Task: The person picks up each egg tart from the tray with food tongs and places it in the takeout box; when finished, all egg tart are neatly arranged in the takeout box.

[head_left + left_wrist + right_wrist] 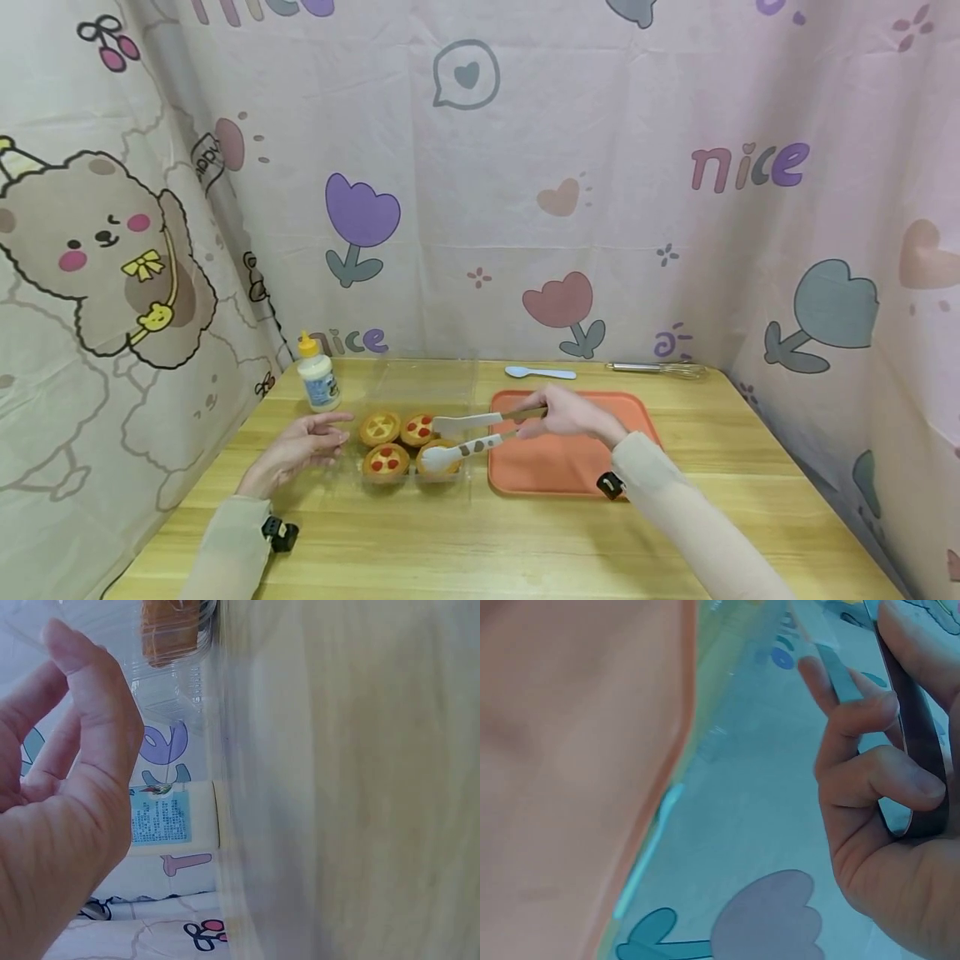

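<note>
My right hand (566, 414) grips a pair of tongs (480, 419) with pale tips and metal arms. The tongs are spread apart, their tips over the right side of a clear plastic container (468, 492). Inside it sit several tarts: a back-left one (379, 428) with a pale criss-cross top, a back-right one (417, 427) and a front-left one (386, 461) with red spots. One tong tip partly covers the front-right tart (450, 468). Beside the container's left edge is my left hand (296, 454), fingers loosely bent, holding nothing.
An orange tray (555, 475) lies right of the container, partly under my right arm. A white bottle with a yellow cap (319, 382) stands at the back left. Along the back edge lie a light blue spoon (540, 372) and a whisk (656, 368). Patterned curtains surround the table.
</note>
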The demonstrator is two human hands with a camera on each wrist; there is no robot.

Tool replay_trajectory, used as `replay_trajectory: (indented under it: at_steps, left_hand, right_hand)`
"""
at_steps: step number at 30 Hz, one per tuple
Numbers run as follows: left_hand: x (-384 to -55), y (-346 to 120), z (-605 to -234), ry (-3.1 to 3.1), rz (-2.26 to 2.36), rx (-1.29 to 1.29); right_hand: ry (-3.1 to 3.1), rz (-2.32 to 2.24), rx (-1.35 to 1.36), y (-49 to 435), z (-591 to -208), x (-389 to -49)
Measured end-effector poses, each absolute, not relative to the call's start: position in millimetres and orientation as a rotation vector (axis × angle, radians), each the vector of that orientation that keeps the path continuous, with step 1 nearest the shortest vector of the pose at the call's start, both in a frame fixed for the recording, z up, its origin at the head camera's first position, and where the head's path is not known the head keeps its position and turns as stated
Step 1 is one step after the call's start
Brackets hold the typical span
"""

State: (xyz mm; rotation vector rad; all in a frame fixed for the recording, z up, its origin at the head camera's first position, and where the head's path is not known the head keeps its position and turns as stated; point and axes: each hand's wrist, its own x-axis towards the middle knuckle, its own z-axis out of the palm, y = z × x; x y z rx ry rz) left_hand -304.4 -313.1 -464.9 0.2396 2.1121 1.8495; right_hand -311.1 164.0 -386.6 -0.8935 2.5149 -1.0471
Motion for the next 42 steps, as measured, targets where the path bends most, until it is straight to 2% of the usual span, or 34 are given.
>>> replay_trajectory:
  at_steps: [14,24,31,42]
  left_hand:
    - [-301,-313,-464,2.123,1.848,0.215]
    - [-298,-312,-461,2.115,1.854,0.197]
    - [-298,-313,-461,2.122,1.847,0.192]
    - [-301,-312,-461,2.138,1.835,0.212]
  right_hand:
    - [2.53,-1.249,-0.848,182,-415,-303]
    - [2.74,-1.253,-0.688,216,-419,-296]
    - [2.731,-1.419,-0.706,241,-425,-293]
    - [2.879,-1.374,-0.493,274,-434,-289]
